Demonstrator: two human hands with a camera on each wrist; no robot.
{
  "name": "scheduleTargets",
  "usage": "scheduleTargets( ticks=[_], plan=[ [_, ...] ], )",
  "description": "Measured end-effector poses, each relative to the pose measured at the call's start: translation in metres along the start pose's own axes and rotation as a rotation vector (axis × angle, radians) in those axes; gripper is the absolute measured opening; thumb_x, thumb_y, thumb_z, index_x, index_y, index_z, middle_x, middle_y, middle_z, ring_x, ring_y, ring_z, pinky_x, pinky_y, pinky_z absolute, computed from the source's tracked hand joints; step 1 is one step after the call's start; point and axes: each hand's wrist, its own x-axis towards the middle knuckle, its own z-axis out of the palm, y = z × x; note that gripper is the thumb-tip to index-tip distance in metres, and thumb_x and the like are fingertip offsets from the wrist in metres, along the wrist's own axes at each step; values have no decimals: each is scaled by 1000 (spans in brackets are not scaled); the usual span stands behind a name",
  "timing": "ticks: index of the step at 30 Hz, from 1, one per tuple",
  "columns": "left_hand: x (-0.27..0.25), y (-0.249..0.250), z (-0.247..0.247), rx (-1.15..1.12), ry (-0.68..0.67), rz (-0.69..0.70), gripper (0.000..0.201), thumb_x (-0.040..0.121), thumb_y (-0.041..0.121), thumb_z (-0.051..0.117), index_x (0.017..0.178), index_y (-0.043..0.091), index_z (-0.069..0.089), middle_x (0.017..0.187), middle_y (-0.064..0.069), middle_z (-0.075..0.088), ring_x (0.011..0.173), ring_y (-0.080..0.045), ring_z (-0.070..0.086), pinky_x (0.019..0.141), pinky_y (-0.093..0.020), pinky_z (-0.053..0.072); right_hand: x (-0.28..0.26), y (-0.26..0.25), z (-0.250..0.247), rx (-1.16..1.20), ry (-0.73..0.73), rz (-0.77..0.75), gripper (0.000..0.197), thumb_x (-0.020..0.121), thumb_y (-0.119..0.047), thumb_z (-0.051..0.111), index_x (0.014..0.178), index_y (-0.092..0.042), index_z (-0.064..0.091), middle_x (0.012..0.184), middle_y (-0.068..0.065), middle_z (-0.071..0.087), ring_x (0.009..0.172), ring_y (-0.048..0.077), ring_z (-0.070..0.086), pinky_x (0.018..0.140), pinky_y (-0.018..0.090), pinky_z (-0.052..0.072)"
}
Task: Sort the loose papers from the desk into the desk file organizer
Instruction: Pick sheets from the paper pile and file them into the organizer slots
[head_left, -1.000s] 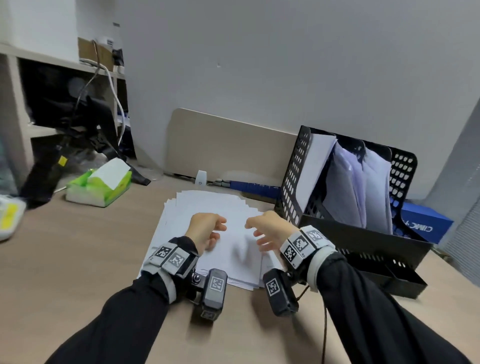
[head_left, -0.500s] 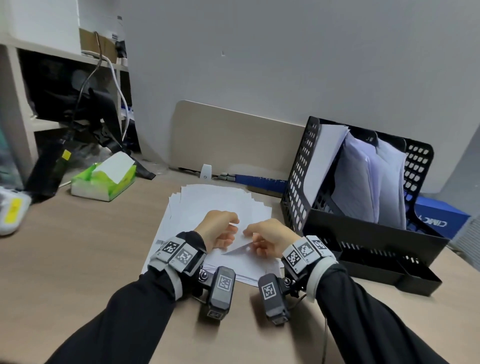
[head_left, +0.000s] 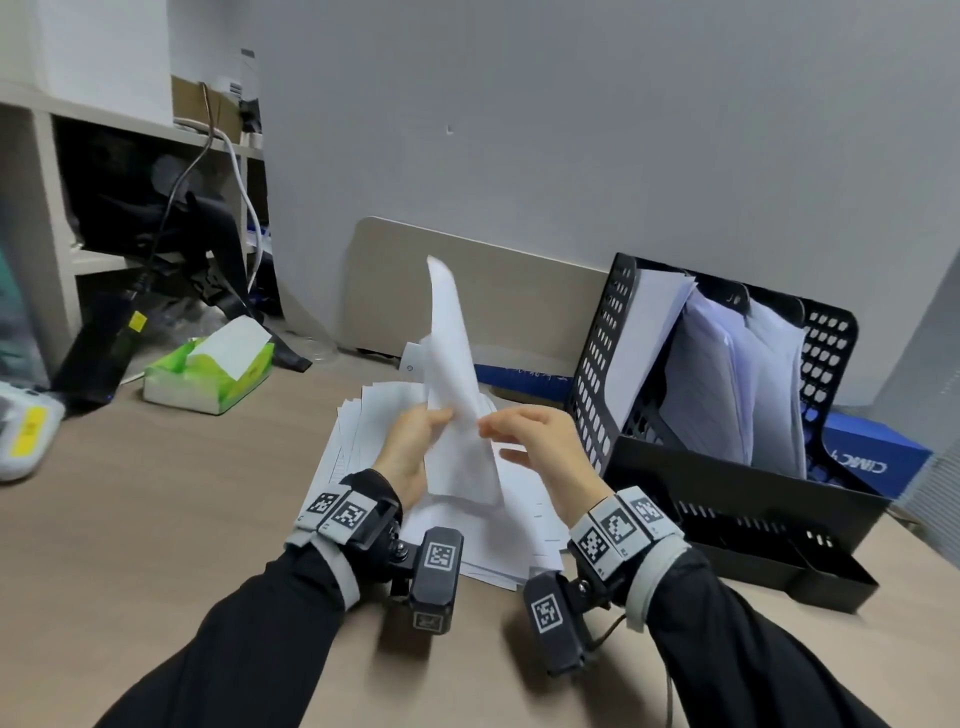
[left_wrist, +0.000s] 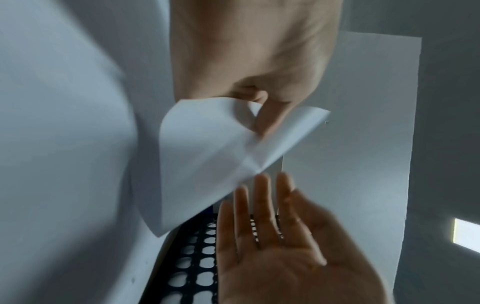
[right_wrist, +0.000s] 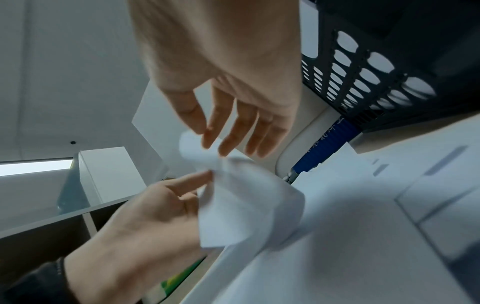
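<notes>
My left hand (head_left: 435, 418) pinches one white sheet (head_left: 451, 358) at its lower part and holds it upright and curled above the paper stack (head_left: 514, 540) on the desk. The left wrist view shows this sheet (left_wrist: 207, 156) bent over my thumb. My right hand (head_left: 501, 439) is just right of the sheet, with straight fingers (right_wrist: 233, 133) at its edge and nothing in its grasp. The black mesh file organizer (head_left: 727, 488) stands to the right, with white papers (head_left: 727, 374) upright in its slots.
A green tissue box (head_left: 208, 374) lies at the back left, near a dark stand and cables (head_left: 156, 260). A blue box (head_left: 872, 457) sits behind the organizer. A beige panel (head_left: 519, 291) leans on the wall. The organizer's low front tray (head_left: 779, 561) juts toward me.
Both hands were working a corner of the top sheet loose on the stack. Now my left hand has lifted that sheet upright, and my right hand has opened beside it.
</notes>
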Motion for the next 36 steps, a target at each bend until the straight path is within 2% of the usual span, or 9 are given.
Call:
scheduleTargets(
  ticks=[4, 8, 12, 16, 20, 24, 29, 31, 36],
  plan=[
    [-3, 12, 2, -147, -53, 71, 29, 97, 8, 48, 119, 2, 65, 110, -18, 72, 99, -33, 68, 97, -47, 51, 12, 12, -11, 86, 246, 42, 19, 90, -23, 66, 104, -11, 71, 101, 0, 67, 94, 15, 60, 83, 29, 48],
    [-1, 11, 0, -150, 8, 72, 30, 95, 11, 52, 121, 5, 66, 115, -14, 72, 106, -35, 67, 102, -51, 48, 13, 17, -28, 157, 233, 107, 60, 92, -43, 66, 124, 6, 56, 84, 3, 50, 77, 15, 50, 74, 27, 36],
    [-1, 10, -3, -61, 145, 123, 18, 94, 12, 58, 104, 13, 72, 111, -12, 74, 100, -30, 68, 96, -47, 51, 8, 15, -35, 67, 141, 29, 36, 87, -43, 72, 110, -15, 71, 94, -1, 73, 88, 15, 66, 81, 30, 54],
    [0, 8, -6, -5, 233, 185, 13, 93, 9, 62, 100, 12, 73, 101, -11, 74, 86, -27, 67, 85, -38, 55, 9, 11, -38, -6, 147, -125, 28, 82, -33, 79, 103, -14, 75, 92, -5, 75, 81, 4, 67, 78, 23, 49],
    [-1, 5, -5, 29, 239, 215, 13, 94, 8, 61, 89, 12, 71, 88, -10, 71, 77, -25, 64, 74, -32, 55, 4, 3, -38, -48, 36, -209, 26, 81, -17, 81, 102, -6, 72, 99, 7, 77, 89, 17, 73, 77, 25, 58],
    [0, 3, -3, 68, 247, 231, 16, 93, 4, 59, 84, 10, 71, 75, -5, 69, 58, -15, 65, 60, -24, 53, -1, -1, -36, -146, 13, -240, 9, 83, -3, 75, 89, -9, 74, 89, 6, 76, 79, 12, 71, 72, 29, 57],
    [4, 0, -3, 140, 204, 237, 14, 92, 17, 64, 79, 13, 62, 78, -4, 50, 75, -21, 41, 67, -28, 36, 0, -1, -41, -279, 215, -343, 21, 92, -12, 64, 80, 6, 67, 73, 16, 68, 64, 25, 62, 62, 32, 47],
    [3, 3, -1, 108, 204, 211, 10, 93, 24, 68, 93, 13, 68, 85, -2, 61, 78, -21, 52, 71, -28, 44, 1, -6, -51, -243, 323, -383, 24, 94, -14, 62, 82, 6, 66, 79, 20, 69, 68, 27, 63, 64, 36, 49],
    [-4, 5, 4, 68, 124, 171, 21, 95, 26, 66, 106, 9, 71, 95, -4, 78, 83, -25, 74, 77, -30, 52, -1, -31, -81, -187, 539, -428, 14, 97, -16, 59, 87, -12, 68, 80, -12, 69, 79, 8, 66, 67, 23, 49]
  ],
)
